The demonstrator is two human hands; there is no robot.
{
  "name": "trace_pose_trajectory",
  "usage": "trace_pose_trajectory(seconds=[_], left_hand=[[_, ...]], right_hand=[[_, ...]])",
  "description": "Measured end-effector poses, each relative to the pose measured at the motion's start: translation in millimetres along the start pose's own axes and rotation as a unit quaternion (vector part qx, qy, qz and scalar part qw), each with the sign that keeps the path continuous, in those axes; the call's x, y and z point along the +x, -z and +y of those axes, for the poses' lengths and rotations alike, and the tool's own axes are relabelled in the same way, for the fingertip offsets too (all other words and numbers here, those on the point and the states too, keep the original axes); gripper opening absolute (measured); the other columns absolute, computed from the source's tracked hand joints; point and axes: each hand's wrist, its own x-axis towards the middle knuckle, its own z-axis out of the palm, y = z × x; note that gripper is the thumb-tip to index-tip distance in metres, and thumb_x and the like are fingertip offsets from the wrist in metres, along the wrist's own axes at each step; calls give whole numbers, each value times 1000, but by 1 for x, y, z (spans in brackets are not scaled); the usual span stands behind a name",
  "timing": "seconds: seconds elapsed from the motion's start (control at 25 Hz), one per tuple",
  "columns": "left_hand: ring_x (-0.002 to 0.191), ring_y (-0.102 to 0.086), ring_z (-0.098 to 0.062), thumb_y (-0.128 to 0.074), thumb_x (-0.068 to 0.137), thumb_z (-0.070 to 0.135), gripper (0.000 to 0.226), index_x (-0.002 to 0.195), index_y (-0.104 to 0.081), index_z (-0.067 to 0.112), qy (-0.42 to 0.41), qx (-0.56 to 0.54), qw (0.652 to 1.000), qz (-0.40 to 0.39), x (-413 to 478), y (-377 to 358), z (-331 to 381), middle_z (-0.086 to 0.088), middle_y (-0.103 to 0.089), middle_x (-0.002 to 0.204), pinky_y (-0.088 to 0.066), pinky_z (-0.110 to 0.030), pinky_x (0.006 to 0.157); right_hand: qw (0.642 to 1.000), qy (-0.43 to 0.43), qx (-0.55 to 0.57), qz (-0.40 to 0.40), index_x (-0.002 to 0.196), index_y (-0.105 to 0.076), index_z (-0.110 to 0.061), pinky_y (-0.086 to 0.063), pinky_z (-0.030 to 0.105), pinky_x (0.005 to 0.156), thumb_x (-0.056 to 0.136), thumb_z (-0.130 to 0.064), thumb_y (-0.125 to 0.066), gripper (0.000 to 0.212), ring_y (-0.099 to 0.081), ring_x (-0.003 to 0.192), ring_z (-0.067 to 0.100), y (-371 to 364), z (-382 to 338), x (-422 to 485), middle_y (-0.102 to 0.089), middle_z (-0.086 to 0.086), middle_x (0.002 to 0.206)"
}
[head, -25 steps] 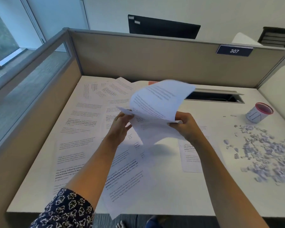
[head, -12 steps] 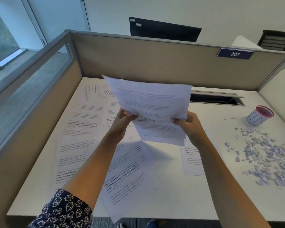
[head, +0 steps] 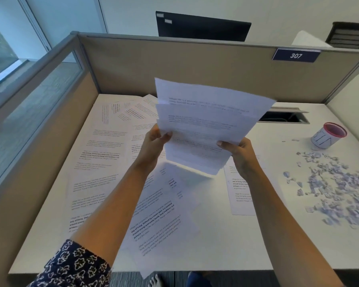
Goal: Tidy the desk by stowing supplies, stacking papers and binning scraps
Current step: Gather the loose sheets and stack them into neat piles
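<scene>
A fanned sheaf of printed sheets [head: 205, 121] is held tilted in the air above the middle of the white desk [head: 226, 245]; the left hand [head: 153, 146] pinches its lower left edge and the right hand [head: 240, 154] grips its lower right corner. Loose printed pages [head: 104, 146] lie spread over the desk's left half below it. To the right, torn paper scraps [head: 336, 189] lie scattered near a pink-rimmed cup [head: 327, 138]. A plate reading 307 [head: 296, 55] hangs on the beige partition [head: 174, 65] behind
</scene>
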Motion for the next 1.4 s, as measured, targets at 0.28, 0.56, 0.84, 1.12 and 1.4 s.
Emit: trace_pose_trajectory(seconds=[0.28,0.56,0.84,1.12,1.4], left_hand=[[110,-59,-15,-53,97,14,32,129,-55,21,84,87,991,52,2,-3,-29,-1,-61,123,-49,-36,94],[114,-47,-14,-31,104,18,42,145,-36,27,188,242,952,25,7,-8,-55,8,-48,133,-41,-27,80],[90,-60,-29,-40,101,17,26,113,-62,7,116,304,942,88,12,-14,-60,-15,-67,110,-50,-43,84],[92,-67,-26,-55,95,24,21,107,-68,12,146,293,940,96,9,-31,-63,-7,-72,102,-55,-46,87],[69,-69,-13,-62,90,11,10,91,-71,14,227,277,932,52,-13,-73,-92,-4,-74,88,-59,-34,74]], right_hand=[[999,-41,-9,-10,116,-63,-17,-56,27,74,72,-5,-61,45,-67,95,17,2,26,2,-71,-1,101],[983,-148,-106,-32,131,-51,-11,-46,33,94,70,0,-48,62,-55,116,22,14,66,3,-61,5,121],[982,-126,-116,73,114,-64,-18,-52,39,89,95,-7,-53,24,-64,104,20,25,66,-6,-69,1,112],[969,-150,-119,156,104,-67,-20,-56,46,85,93,-6,-54,22,-68,94,29,38,64,-21,-73,8,100],[943,-240,-110,202,111,-64,-14,-55,39,78,92,-5,-54,24,-67,85,26,90,73,-63,-70,10,106]])
